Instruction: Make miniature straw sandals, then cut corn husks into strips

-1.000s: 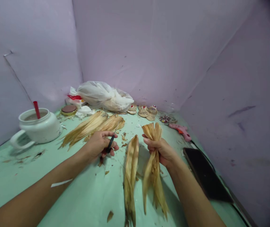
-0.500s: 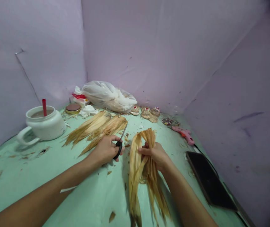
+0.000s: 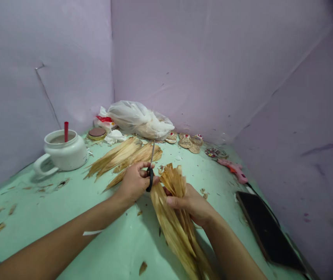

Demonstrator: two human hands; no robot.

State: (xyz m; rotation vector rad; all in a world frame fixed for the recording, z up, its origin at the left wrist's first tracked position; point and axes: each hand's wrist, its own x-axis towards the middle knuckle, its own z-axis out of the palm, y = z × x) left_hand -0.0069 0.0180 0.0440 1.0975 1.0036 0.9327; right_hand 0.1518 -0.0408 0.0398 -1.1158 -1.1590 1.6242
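Note:
My left hand (image 3: pixel 135 182) is closed around a pair of black-handled scissors (image 3: pixel 150 177), their blades pointing away from me. Its fingertips are at the upper end of one pale husk strip; whether they pinch it I cannot tell. In my right hand (image 3: pixel 188 204) is a bundle of dried corn husks (image 3: pixel 175 233), gripped near its trimmed top, with the long strips hanging toward me. Two flat piles of husks, a left pile (image 3: pixel 114 155) and a right pile (image 3: pixel 138 157), lie on the table just beyond my left hand.
A white mug (image 3: pixel 67 153) with a red straw stands at left, beside a round lidded tin (image 3: pixel 96 133). Behind are a white plastic bag (image 3: pixel 138 118) and small woven pieces (image 3: pixel 191 142). A pink glue gun (image 3: pixel 234 170) and a phone (image 3: pixel 268 229) lie at right.
The husk bundle has tilted, its top swinging left toward my left hand and its lower ends right. The scissors have turned more upright. The whole view has shifted slightly.

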